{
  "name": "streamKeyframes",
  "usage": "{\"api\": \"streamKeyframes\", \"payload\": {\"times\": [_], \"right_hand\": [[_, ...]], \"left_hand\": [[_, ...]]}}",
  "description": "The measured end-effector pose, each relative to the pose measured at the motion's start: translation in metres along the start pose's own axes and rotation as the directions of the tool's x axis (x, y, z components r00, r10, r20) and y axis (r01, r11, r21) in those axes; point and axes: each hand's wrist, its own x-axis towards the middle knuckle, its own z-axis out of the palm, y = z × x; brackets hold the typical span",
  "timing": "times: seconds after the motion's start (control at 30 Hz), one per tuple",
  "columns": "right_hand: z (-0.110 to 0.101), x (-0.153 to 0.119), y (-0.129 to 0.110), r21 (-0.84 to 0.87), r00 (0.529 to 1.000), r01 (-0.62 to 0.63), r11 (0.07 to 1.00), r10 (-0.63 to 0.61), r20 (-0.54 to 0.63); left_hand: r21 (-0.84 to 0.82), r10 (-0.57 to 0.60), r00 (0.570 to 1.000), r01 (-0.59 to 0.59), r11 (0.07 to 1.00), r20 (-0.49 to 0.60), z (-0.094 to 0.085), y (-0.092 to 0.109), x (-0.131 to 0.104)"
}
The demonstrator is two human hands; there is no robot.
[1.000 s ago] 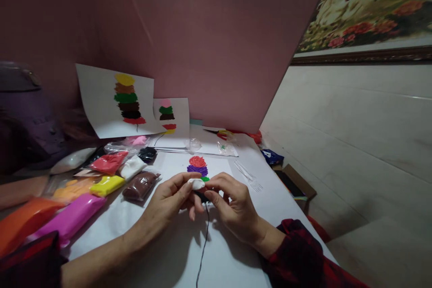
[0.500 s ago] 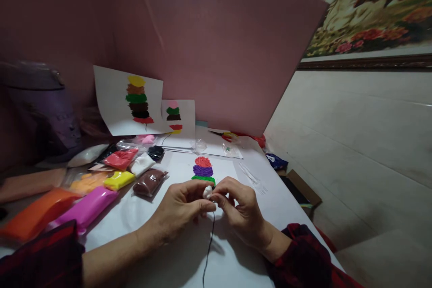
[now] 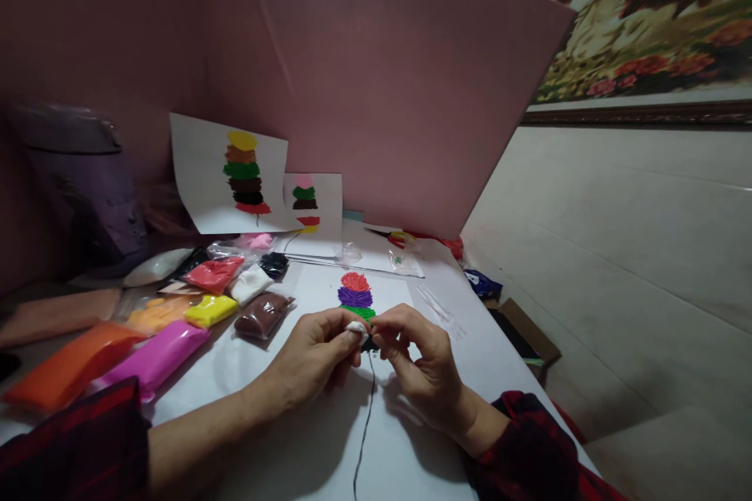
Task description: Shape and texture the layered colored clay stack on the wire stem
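A small lump of white modelling clay [image 3: 356, 327] is pinched between the thumb and forefinger of my left hand [image 3: 320, 348]. Close on its right, my right hand [image 3: 420, 348] has its thumb and forefinger drawn together; whatever sits between those tips is too small to make out. Under and behind both hands lies a sheet of paper [image 3: 317, 290] bearing a clay picture [image 3: 356, 296] in red, purple and green bands, with a dark band partly covered by my fingers. From the picture a thin black line [image 3: 365, 427] runs down toward me.
Several bags of coloured clay, among them a brown bag [image 3: 262, 316] and a magenta bag [image 3: 153, 356], lie at left beside a purple bottle [image 3: 88, 188]. Two finished pictures [image 3: 203, 180] lean at the back. Clear plastic forks [image 3: 440, 309] and scissors [image 3: 393, 236] lie rightward.
The white clay has shifted slightly left and lower in my left fingers and looks flatter. My right fingertips have drawn a little apart from it, leaving more of the dark band showing.
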Motion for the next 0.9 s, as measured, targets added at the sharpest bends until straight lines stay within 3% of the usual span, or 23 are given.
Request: {"api": "streamKeyframes", "payload": {"times": [0.3, 0.47, 0.57, 0.73, 0.9], "right_hand": [[-0.0008, -0.0003, 0.0019, 0.065, 0.999, 0.026, 0.998, -0.028, 0.032], [-0.0008, 0.0011, -0.0005, 0.015, 0.999, -0.032, 0.999, 0.033, -0.039], [-0.0003, 0.0027, -0.0003, -0.029, 0.996, -0.083, 0.996, 0.082, -0.035], [0.0, 0.0039, 0.0001, -0.042, 0.99, -0.11, 0.993, 0.113, 0.084], [0.0007, 0.0034, -0.0008, -0.033, 0.989, -0.092, 0.995, 0.095, 0.11]], "left_hand": [[-0.153, -0.047, 0.997, 0.057, 0.987, 0.069, -0.0007, -0.0007, 0.0012], [-0.191, -0.011, 0.997, 0.025, 0.981, 0.073, -0.0039, -0.0048, 0.0037], [-0.182, 0.028, 0.998, -0.018, 0.983, 0.057, -0.0036, -0.0032, 0.0037], [-0.111, 0.058, 0.998, -0.057, 0.992, 0.008, -0.0015, 0.0015, 0.0029], [-0.031, 0.09, 0.995, -0.088, 0.996, 0.049, -0.0009, -0.0006, -0.0004]]}}
